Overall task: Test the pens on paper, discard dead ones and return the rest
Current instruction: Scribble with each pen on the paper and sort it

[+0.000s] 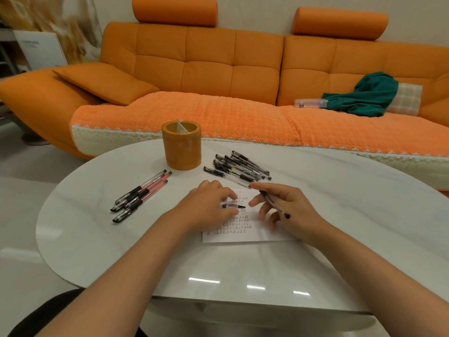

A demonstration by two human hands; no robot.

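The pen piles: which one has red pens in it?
The left pile, left of the orange holder; the right pile shows only black-and-clear pens.

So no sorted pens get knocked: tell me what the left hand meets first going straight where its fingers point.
Probably the right hand, whose fingers hang just ahead above the paper; the black pen piece the left hand pinches aims at them. Depth is unclear.
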